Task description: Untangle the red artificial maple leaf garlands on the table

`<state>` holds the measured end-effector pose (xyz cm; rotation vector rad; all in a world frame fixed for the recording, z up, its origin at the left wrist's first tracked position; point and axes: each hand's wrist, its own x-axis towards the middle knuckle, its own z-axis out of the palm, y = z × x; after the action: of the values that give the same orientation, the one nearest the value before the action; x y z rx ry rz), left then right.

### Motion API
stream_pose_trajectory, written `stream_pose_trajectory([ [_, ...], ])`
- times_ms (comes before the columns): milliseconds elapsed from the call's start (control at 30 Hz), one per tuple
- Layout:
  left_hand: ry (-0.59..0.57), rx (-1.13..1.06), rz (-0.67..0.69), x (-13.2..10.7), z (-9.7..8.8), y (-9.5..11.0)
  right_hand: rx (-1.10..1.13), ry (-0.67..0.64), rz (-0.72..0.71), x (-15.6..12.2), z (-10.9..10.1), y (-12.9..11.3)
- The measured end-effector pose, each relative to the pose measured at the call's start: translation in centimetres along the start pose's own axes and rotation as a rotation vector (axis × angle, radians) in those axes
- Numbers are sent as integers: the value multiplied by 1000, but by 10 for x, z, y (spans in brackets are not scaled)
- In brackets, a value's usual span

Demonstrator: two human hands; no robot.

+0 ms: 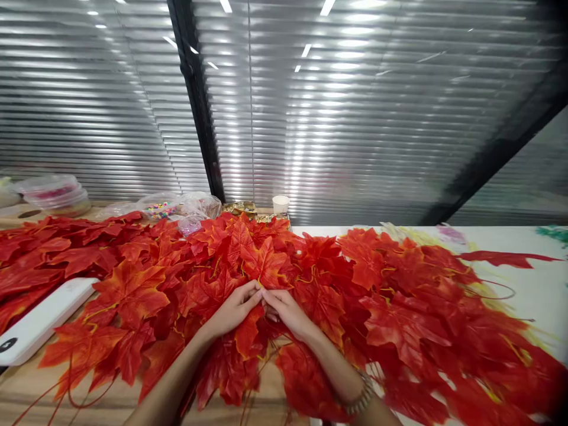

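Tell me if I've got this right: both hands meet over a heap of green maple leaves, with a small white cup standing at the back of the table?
Not quite: the leaves are red and orange, not green. The head view shows it. The rest holds: the left hand and right hand meet over the heap, and a small white cup stands at the back of the table.

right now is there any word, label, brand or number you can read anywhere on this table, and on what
None can be read.
White flat case: a dark round mark at its near end, too blurred to tell as text.
White cup: no print shows.
Clear lidded tubs: no label legible.
Red maple leaves under the left hand and right hand: no writing.
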<state>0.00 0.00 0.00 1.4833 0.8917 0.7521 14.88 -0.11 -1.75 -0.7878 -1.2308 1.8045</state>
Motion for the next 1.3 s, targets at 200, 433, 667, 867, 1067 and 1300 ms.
stream_pose_trajectory([
  [200,-2,27,8,0,0,1,-10,19,5,1,-1,3],
  [433,-1,-3,-12,1,-1,0,10,16,9,-1,0,0],
  [667,20,-16,-21,1,-1,1,15,3,6,-1,0,-1],
  [867,93,-42,11,2,0,4,16,-6,18,-2,-2,-3],
  [1067,121,-30,4,2,0,2,17,23,37,-2,-3,-2],
  [1300,119,-74,-17,2,-1,4,-26,86,-74,-3,-2,1],
])
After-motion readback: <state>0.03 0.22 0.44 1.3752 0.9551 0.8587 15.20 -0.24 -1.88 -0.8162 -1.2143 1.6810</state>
